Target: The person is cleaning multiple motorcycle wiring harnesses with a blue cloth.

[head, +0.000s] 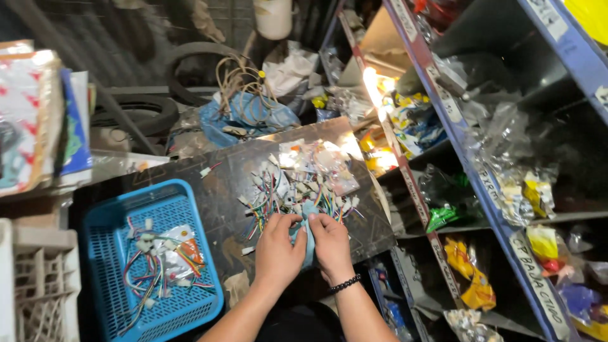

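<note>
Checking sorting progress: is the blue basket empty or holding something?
Holding something: the blue basket contains a bundle of coloured connector wires and clear plastic bags.

I sit in a cramped, dim storeroom. On my right, blue metal shelving (465, 152) rises at a slant, its bays stuffed with clear plastic packets (506, 158) and yellow bags (468, 272). A bright lamp (370, 82) glares at the far end of the shelves. Far ahead, black tyres (142, 111) lie against a dark wall. On my left stands a white crate (38, 278), with stacked printed packages (31, 114) beyond it.
</note>
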